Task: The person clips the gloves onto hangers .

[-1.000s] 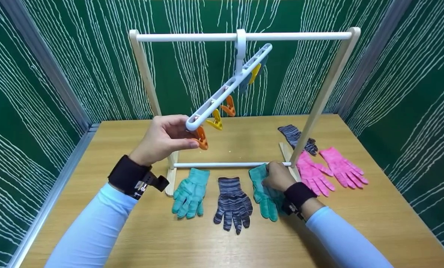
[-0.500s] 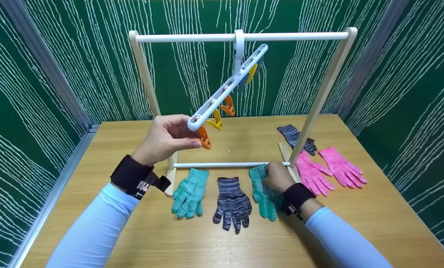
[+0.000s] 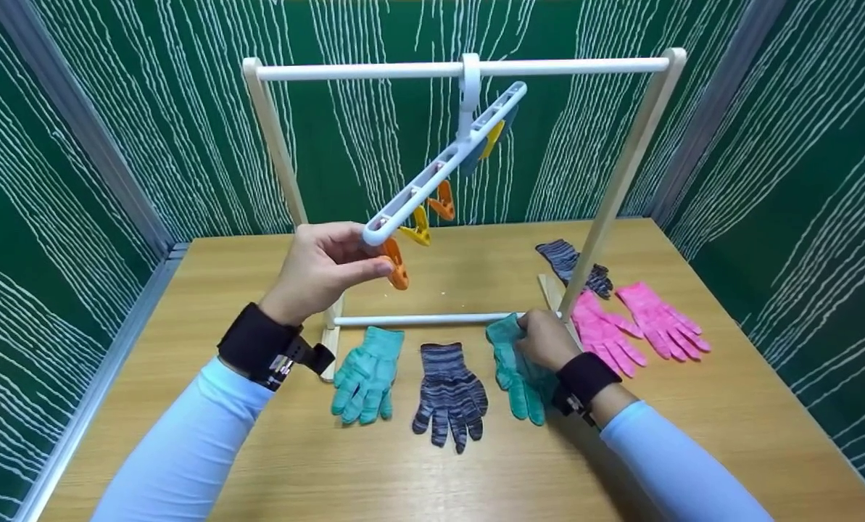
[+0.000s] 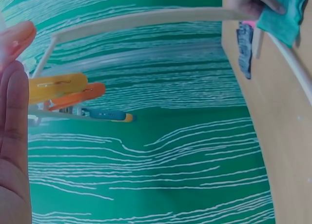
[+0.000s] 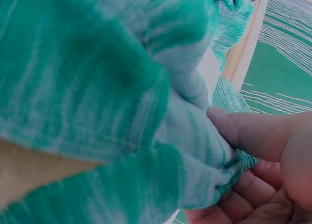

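Observation:
A white peg hanger (image 3: 439, 170) hangs tilted from the top rod (image 3: 374, 70) of a wooden rack. My left hand (image 3: 330, 264) pinches the orange clip (image 3: 396, 270) at the hanger's low end. In the left wrist view this orange clip (image 4: 14, 38) shows above my finger (image 4: 12, 136), with a yellow clip (image 4: 56, 87) behind it. My right hand (image 3: 544, 339) grips the cuff of a teal glove (image 3: 515, 377) lying on the table by the rack's lower rod. In the right wrist view, the teal glove (image 5: 97, 97) fills the frame, bunched between my fingers (image 5: 263, 136).
A second teal glove (image 3: 367, 373) and a dark striped glove (image 3: 450, 391) lie on the wooden table (image 3: 693, 435) in front of the rack. Two pink gloves (image 3: 606, 330) and another striped glove (image 3: 570, 261) lie at the right. Green walls close in on three sides.
My right hand has drawn the teal glove's cuff slightly up and back toward the lower rod. My left hand keeps its pinch on the orange clip.

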`<state>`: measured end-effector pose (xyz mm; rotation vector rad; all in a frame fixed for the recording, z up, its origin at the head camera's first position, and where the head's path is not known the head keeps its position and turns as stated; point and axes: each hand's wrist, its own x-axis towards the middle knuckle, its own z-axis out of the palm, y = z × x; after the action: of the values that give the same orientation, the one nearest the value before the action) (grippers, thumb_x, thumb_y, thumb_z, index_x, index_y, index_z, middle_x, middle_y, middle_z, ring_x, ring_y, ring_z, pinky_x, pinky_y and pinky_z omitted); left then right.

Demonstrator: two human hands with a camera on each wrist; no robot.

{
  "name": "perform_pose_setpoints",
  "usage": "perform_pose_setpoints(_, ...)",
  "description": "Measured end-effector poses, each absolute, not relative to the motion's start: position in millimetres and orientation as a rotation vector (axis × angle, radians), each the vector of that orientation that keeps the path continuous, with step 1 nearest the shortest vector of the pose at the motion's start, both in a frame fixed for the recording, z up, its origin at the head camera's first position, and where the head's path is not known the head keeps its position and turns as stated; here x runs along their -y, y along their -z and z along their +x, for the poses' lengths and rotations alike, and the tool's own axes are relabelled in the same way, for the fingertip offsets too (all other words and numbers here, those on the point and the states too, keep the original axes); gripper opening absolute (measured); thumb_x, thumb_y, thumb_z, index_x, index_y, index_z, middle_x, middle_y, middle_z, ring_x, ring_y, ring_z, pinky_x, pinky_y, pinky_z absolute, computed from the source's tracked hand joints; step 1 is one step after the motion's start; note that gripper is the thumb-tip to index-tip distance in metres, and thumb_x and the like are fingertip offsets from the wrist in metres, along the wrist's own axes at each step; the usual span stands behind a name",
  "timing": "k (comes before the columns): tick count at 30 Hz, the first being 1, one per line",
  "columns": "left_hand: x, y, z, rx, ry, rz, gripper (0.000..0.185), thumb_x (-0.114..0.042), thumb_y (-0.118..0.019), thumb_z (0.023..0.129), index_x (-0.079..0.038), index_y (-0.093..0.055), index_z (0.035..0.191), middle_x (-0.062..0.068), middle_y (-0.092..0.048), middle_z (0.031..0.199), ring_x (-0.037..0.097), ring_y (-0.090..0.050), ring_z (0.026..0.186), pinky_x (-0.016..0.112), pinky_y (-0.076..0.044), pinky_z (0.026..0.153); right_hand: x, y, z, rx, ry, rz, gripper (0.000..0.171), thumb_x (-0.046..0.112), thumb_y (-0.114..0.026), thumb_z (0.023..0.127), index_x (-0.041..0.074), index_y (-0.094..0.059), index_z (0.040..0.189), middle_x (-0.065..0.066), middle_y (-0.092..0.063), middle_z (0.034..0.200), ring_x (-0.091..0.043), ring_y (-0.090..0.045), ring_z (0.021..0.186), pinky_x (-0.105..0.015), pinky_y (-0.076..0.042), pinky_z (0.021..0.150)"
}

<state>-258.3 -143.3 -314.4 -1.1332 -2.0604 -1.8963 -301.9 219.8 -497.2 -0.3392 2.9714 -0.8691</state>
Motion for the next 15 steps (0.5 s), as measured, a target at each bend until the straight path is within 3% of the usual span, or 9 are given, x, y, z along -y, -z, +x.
perform_pose_setpoints(5,141.0,314.9,-257.3,2.049,1.866,-1.118,0.068,-0.045,-0.089,0.087,0.016,-0.074,0.113,-0.008,-0.082,0.094,0.011,-0.080,0.084,0.031,-0.067,0.087,-219.0,493.2,-300.2,-3.020,0.886,-0.369,0.047,-0.011,-0.067,0.085,0.017,-0.037,0.064,0.005,-0.028,0.064,-0.016,-0.032,0.059,-0.030,-0.023,0.055)
perform_pose_setpoints(11,137.1,314.8,-255.1,2.026,1.887,-1.124,0.050,-0.026,-0.090,0.091,0.016,-0.075,0.112,-0.007,-0.082,0.092,0.012,-0.081,0.086,0.031,-0.067,0.086,-214.5,484.1,-297.4,-3.040,0.936,-0.359,0.045,-0.008,-0.068,0.090,0.017,-0.040,0.066,0.005,-0.031,0.064,-0.015,-0.035,0.058,-0.029,-0.023,0.054)
perform_pose_setpoints(15,133.9,314.2,-253.3,2.037,1.883,-1.119,0.040,-0.017,-0.090,0.091,0.015,-0.077,0.111,-0.008,-0.082,0.092,0.012,-0.081,0.085,0.031,-0.067,0.084,-211.9,478.1,-296.3,-3.043,0.985,-0.371,0.051,-0.010,-0.067,0.089,0.018,-0.033,0.065,0.006,-0.025,0.064,-0.013,-0.029,0.056,-0.028,-0.020,0.053)
